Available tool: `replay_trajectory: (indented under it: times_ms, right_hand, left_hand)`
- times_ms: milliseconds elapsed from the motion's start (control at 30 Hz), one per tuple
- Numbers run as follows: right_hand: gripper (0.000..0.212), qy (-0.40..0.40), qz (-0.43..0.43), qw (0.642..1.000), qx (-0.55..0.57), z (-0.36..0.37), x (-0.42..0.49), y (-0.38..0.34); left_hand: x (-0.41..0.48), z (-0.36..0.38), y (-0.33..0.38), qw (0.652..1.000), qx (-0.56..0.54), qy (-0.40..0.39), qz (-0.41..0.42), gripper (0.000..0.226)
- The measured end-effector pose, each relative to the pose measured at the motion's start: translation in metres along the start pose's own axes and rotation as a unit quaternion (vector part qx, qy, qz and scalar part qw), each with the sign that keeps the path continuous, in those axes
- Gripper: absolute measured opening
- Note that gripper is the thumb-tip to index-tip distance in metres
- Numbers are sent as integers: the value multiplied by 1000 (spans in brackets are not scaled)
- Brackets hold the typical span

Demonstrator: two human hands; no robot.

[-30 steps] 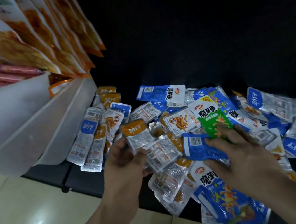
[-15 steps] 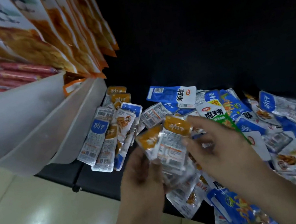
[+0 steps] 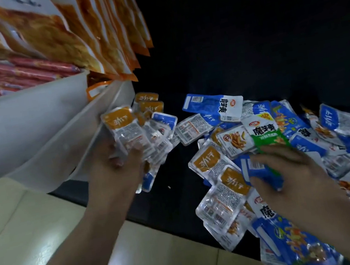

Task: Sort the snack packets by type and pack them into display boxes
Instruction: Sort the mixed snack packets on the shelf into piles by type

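Note:
A heap of small snack packets in orange, blue and green lies on a dark surface. My left hand grips a stack of orange-topped packets, raised beside a small pile of like packets at the white display box. My right hand reaches into the heap, fingers curled over a blue packet next to a green packet. Two orange-topped packets lie just left of that hand.
White display boxes stand at the left; one holds red sausage sticks. Large orange bags hang above them. Pale floor tiles run along the near left. A dark wall backs the heap.
My left hand has carried the orange-topped stack left and up toward the white box. My right hand has let go of that stack and dropped back onto the heap at the blue packet.

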State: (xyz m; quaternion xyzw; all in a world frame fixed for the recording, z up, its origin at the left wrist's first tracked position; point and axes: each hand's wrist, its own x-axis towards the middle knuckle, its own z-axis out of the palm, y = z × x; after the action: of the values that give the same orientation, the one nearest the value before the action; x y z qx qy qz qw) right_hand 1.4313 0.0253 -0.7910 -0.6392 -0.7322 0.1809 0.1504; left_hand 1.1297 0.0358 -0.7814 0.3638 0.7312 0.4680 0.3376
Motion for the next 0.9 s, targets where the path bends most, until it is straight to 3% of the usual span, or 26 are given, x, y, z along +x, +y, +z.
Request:
replay_trajectory:
  times_ms: [67,100,167,200,267,367,467,533,633,767,900]
  right_hand:
    - [66,-77,-9,993,-90,-2,-4,2]
    - [87,-137,0,983,-119,-4,-4,2]
    - [119,-258,25,951,-167,-5,-7,6]
    - [117,-280,25,943,-180,-7,-8,6]
    - [112,-304,29,928,-212,-12,-8,2]
    - [132,-321,32,913,-248,-13,-13,9]
    - [117,-241,-21,946,-215,-3,-23,27]
    - [97,-177,-46,959,-215,2,-24,37]
    - [69,-127,-51,972,-189,6,-22,51]
    - [55,-63,-43,984,-160,9,-18,58]
    - [52,-57,-49,985,-156,11,-16,60]
  left_hand:
    - [-16,2,-13,989,127,29,72,40]
    - [-31,10,-19,985,151,5,80,41]
    - [-66,35,-29,973,191,-116,61,49]
    - [-82,49,-33,956,229,-170,72,59]
    - [-102,74,-45,927,288,-204,125,79]
    - [-104,91,-52,906,342,-203,145,96]
    - [-94,98,-49,908,345,-218,97,95]
    - [-91,103,-48,915,336,-204,91,81]
    - [-89,107,-53,911,350,-184,121,57]
    - [-81,99,-56,921,320,-113,188,37]
    - [-49,98,-43,904,326,-207,185,62]
